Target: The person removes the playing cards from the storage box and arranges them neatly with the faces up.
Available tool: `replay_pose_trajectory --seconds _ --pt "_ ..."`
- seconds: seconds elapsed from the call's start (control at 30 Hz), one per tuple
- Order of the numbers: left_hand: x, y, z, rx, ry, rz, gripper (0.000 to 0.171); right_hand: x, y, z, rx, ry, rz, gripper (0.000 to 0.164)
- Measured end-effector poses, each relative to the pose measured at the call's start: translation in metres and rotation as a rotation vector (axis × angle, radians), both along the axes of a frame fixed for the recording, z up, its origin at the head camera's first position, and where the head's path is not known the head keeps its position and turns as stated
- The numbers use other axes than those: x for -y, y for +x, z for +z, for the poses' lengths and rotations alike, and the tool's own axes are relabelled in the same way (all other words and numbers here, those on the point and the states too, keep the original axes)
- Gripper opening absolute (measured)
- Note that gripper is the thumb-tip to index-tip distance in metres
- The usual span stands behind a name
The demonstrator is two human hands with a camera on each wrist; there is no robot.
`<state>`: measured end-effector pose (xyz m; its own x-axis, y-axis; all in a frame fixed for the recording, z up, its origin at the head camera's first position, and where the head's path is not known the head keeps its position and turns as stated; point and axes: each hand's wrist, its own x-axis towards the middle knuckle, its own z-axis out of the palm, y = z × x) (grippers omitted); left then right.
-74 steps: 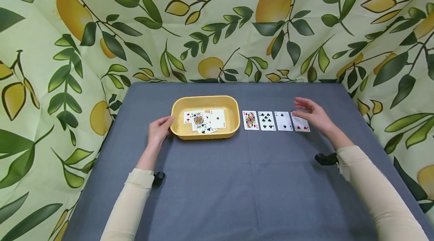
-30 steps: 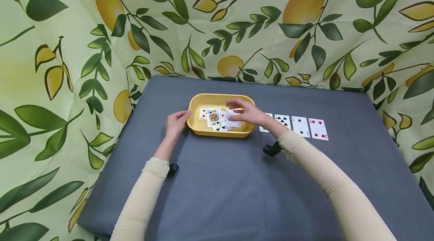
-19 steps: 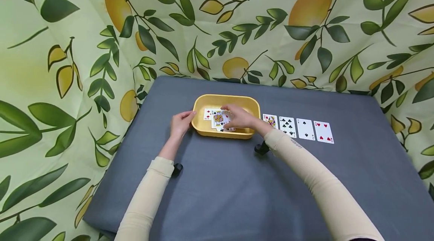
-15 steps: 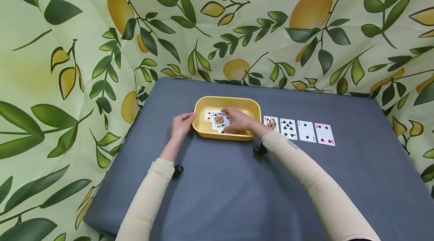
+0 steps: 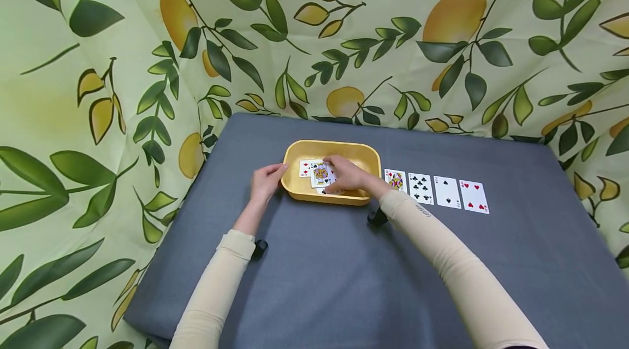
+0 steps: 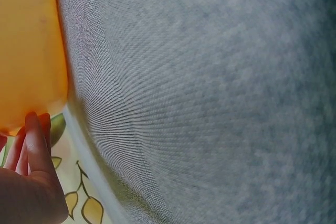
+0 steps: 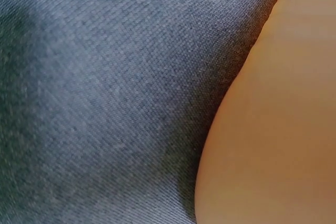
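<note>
In the head view a yellow tray (image 5: 331,200) stands on the table with several overlapping playing cards in it. A king of spades (image 5: 321,175) lies face up on this pile, partly over a diamonds card (image 5: 304,167). My left hand (image 5: 264,182) pinches the tray's left rim between thumb and fingers; the left wrist view shows fingers (image 6: 38,145) against its outer wall. Inside the tray, my right hand (image 5: 348,176) is down over the pile's right side, thumb and forefinger spread around the cards there. The hand hides whether a card is held.
Right of the tray lies a row of face-up cards: a face card (image 5: 395,180), a clubs card (image 5: 421,189), a two of spades (image 5: 447,192) and a four of hearts (image 5: 474,196). The grey-blue table (image 5: 314,272) meets a patterned cloth (image 5: 275,87) behind.
My right hand has travelled left from the four of hearts into the tray and lowered onto the pile. My left hand stays on the rim. The head view has shifted.
</note>
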<state>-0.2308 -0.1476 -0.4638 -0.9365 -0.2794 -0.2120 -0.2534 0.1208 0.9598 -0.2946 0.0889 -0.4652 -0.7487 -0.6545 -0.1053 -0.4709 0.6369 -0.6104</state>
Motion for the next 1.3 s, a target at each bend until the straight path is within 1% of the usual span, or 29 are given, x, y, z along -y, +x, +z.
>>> replay_pose_trajectory --seconds 0.1,0.33,0.57,0.8,0.87,1.0,1.13,1.3 --pt "-0.004 -0.001 0.0 0.006 0.001 -0.011 0.039 -0.005 0.001 -0.001 -0.007 -0.007 -0.006 0.089" --pt "-0.013 -0.002 -0.001 0.013 -0.009 -0.033 0.04 -0.013 0.004 -0.001 -0.02 0.014 -0.026 0.088" --pt "-0.018 -0.004 -0.003 0.02 0.005 -0.047 0.04 -0.022 0.007 -0.001 -0.001 0.03 -0.053 0.091" --pt "-0.023 -0.006 -0.001 0.015 -0.003 -0.05 0.037 -0.034 0.01 0.002 -0.02 -0.007 -0.082 0.092" --pt "-0.023 -0.006 -0.001 0.02 -0.001 -0.057 0.037 -0.039 0.012 0.005 -0.03 -0.011 -0.087 0.092" --pt "-0.02 -0.005 -0.001 0.022 0.001 -0.062 0.04 -0.046 0.016 0.017 -0.04 -0.062 -0.071 0.087" --pt "-0.011 -0.002 0.001 0.027 -0.022 -0.045 0.04 -0.053 0.017 0.031 -0.05 -0.125 -0.049 0.083" --pt "-0.001 0.003 0.004 0.043 -0.036 -0.025 0.041 -0.071 0.02 0.05 -0.052 -0.154 -0.078 0.083"
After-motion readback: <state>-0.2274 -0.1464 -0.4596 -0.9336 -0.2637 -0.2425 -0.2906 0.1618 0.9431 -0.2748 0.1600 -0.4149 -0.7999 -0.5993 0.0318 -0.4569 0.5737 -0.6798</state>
